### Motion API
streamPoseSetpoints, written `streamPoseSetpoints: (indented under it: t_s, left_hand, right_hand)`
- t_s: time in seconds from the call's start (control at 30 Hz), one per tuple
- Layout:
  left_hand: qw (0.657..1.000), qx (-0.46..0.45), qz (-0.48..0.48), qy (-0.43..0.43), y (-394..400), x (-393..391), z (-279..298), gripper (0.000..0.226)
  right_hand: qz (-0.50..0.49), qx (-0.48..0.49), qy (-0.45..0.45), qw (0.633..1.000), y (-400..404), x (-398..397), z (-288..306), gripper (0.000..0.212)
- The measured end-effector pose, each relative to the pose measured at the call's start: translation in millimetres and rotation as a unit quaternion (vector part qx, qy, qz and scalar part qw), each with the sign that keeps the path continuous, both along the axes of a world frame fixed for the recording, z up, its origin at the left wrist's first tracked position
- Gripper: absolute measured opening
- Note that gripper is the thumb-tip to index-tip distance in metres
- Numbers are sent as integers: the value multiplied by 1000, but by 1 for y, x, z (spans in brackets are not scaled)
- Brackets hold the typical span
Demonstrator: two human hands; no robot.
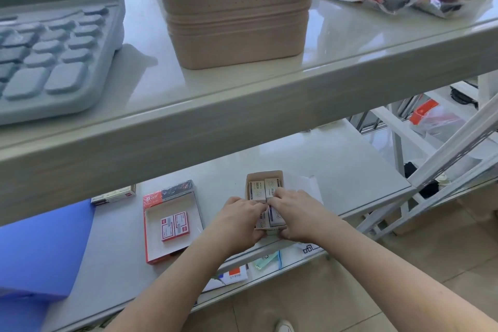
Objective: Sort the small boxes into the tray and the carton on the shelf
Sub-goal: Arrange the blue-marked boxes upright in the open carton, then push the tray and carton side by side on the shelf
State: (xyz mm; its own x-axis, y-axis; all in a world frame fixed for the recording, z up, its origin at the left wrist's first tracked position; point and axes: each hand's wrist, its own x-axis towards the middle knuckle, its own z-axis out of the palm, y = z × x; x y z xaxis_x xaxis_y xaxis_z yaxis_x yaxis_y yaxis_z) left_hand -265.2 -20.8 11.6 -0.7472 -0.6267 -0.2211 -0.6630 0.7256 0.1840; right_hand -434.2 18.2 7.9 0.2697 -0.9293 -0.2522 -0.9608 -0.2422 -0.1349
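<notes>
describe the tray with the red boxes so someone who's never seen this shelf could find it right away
On the lower shelf, look left of the two hands working at the small brown carton. The tray lies flat there, right of the blue folder: shallow, white inside with a red rim. Unlike the carton's pale boxes, it holds two red-and-white boxes side by side.

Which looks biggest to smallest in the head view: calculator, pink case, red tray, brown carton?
1. calculator
2. pink case
3. red tray
4. brown carton
The first two sit nearer the camera on the upper shelf, so their true sizes are unsure.
</notes>
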Motion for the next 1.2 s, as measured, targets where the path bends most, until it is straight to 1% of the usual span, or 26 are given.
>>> streamPoseSetpoints:
  t_s: [0.1, 0.17, 0.27, 0.33, 0.4, 0.43, 0.53, 0.63, 0.8, 0.9, 0.97, 1.03, 1.07, 1.1, 1.13, 1.2]
  left_hand:
    - [1000, -13, -9, -2, 1, 0, 0, 43]
    - [1000, -18, -12, 3, 2, 0, 0, 47]
    - [999, -19, 21, 38, 4, 7, -3, 63]
    - [995, -25, 66, 68, 7, 15, -5, 68]
    - [991, -18, 101, 84, 11, 23, -9, 67]
    - [990, -5, 114, 88, 13, 25, -10, 64]
    - [984, 39, 134, 108, 18, 26, -16, 50]
    - [981, 44, 144, 119, 22, 24, -19, 39]
    - [975, 36, 179, 124, 21, 28, -19, 37]
    - [974, 26, 184, 131, 24, 38, -11, 47]
    - [961, 27, 209, 178, 27, 52, -8, 55]
    - [932, 19, 264, 247, 24, 78, -8, 50]
    - [918, 4, 293, 268, 19, 95, -12, 47]
    - [909, -9, 317, 269, 11, 114, -18, 48]
    - [909, -15, 331, 252, 2, 133, -24, 50]
    - [929, -3, 320, 185, -13, 164, -35, 55]
  right_hand:
    - [-1, -6, -2, 1000, 1, 0, -1, 53]
    - [-1, -4, -13, 1000, 3, 0, -1, 54]
    - [-33, -18, -87, 996, 8, -8, -2, 65]
    - [-76, -34, -131, 988, 15, -18, -6, 79]
    - [-116, -56, -129, 983, 23, -28, -11, 91]
    - [-126, -61, -118, 983, 26, -30, -13, 92]
    - [-116, -45, -119, 985, 27, -32, -17, 85]
    - [-103, -33, -141, 984, 20, -33, -13, 81]
    - [-70, -19, -147, 987, 3, -28, -9, 78]
    - [-52, -14, -142, 988, -10, -19, -9, 78]
    - [-45, -6, -135, 990, -15, -14, -9, 79]
    - [-35, 0, -123, 992, -16, -11, -3, 83]
    - [-33, -6, -121, 992, -16, -9, 1, 85]
    - [-32, -21, -126, 991, -15, -6, 6, 85]
    - [-32, -45, -139, 989, -15, 1, 11, 81]
    - [-24, -104, -187, 977, -17, 25, 19, 60]
